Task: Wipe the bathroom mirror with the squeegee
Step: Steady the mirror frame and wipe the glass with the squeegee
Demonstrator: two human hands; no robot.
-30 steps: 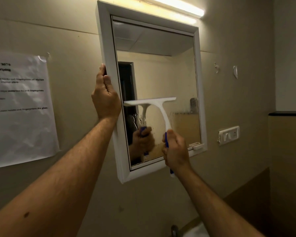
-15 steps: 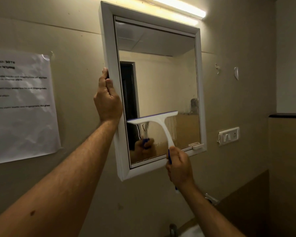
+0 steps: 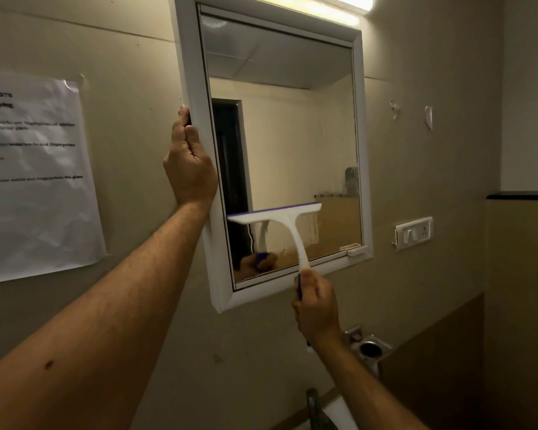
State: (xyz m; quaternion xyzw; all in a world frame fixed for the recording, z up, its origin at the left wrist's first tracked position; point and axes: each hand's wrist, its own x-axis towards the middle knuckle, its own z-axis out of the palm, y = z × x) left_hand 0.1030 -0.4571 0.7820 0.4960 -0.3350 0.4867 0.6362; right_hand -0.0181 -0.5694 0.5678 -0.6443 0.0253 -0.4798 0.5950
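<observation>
The right hand grips the handle of the squeegee, and its blade sits flat on the glass low down in the mirror, near the bottom edge. The left hand grips the left side of the white frame. The glass above the blade looks mostly clean, so I think this stroke is almost done, but smears on the right side and along the bottom still need wiping.

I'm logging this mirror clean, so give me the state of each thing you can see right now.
mirror: framed, on wall, hazy streaks at lower right.
squeegee: blade across lower glass, handle down.
right hand: grips squeegee handle.
left hand: holds the mirror frame's left edge.
light: on.
paper sheet: on wall, wrinkled.
</observation>
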